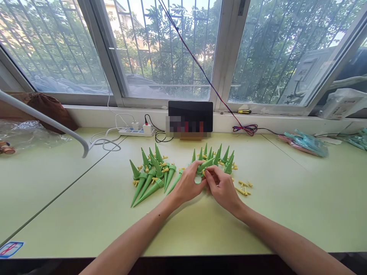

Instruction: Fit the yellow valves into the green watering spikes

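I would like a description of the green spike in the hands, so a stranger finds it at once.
On the pale table, in front of the black screen, the left hand and right hand come together. The green spike is held between them, while neighbouring spikes stand or lie on the table.

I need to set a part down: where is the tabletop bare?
Bare: tabletop left of the green spikes; also right of the loose yellow pieces, in front of the teal bundle. Crowded: around the left hand and right hand, among spikes.
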`<state>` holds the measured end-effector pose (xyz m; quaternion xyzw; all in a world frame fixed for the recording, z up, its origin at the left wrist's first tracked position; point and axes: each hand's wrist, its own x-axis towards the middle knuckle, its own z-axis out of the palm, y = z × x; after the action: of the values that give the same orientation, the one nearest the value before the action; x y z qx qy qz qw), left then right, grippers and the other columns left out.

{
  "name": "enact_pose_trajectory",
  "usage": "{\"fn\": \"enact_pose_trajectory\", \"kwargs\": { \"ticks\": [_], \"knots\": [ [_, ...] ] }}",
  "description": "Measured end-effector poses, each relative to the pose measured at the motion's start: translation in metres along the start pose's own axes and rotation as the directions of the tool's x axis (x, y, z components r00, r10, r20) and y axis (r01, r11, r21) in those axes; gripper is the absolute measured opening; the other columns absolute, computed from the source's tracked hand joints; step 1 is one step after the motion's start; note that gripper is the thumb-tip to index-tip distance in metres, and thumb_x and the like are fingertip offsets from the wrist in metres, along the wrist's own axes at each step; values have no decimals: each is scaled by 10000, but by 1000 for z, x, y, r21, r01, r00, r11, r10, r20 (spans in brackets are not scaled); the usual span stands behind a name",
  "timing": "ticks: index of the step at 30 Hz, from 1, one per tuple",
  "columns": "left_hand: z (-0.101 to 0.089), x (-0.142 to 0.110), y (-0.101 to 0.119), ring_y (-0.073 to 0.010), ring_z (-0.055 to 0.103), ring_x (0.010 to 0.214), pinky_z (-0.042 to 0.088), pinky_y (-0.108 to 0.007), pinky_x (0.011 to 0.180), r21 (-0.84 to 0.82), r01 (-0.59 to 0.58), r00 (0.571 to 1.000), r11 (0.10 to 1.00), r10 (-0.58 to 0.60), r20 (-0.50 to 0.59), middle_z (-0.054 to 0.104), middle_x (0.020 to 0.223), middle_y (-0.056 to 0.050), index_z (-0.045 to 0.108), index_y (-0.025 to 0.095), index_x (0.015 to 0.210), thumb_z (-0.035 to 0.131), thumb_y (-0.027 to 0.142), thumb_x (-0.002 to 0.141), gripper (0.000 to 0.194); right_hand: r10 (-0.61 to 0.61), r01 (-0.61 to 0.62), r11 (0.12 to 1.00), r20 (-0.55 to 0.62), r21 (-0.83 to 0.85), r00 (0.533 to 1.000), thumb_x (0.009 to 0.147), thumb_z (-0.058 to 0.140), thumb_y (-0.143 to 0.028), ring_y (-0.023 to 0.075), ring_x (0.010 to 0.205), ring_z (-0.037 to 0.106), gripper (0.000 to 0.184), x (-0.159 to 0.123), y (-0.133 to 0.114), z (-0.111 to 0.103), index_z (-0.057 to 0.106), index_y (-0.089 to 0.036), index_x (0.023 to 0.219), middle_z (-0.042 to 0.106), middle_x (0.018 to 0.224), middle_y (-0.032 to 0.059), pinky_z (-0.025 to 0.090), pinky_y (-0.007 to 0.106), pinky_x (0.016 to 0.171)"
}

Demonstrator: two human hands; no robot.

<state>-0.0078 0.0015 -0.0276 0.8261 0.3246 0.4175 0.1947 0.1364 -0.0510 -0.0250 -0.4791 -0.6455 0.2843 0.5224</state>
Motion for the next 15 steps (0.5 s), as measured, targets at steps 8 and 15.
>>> {"fn": "enact_pose_trajectory", "kwargs": {
  "ticks": [8, 15],
  "knots": [
    [-1, -1, 2, -182, 631, 875, 496, -311, 792, -35, -13, 1000, 999, 13, 2, 671, 1020, -72, 488, 185, 1160, 597, 232, 839, 342, 63, -70, 988, 57, 138, 996, 957, 490, -470, 139, 431, 538, 281, 2, 0, -1, 567, -213, 875, 558, 555, -25, 424, 253, 418],
    [0, -2, 2, -194, 646, 908, 502, -333, 824, -14, -37, 999, 999, 38, 10, 670, 1069, -89, 487, 194, 1202, 597, 246, 847, 375, 178, -232, 900, 174, 369, 968, 923, 531, -512, 135, 410, 540, 338, 7, 0, -1, 553, -200, 795, 576, 561, -21, 431, 251, 375]
  ]
}}
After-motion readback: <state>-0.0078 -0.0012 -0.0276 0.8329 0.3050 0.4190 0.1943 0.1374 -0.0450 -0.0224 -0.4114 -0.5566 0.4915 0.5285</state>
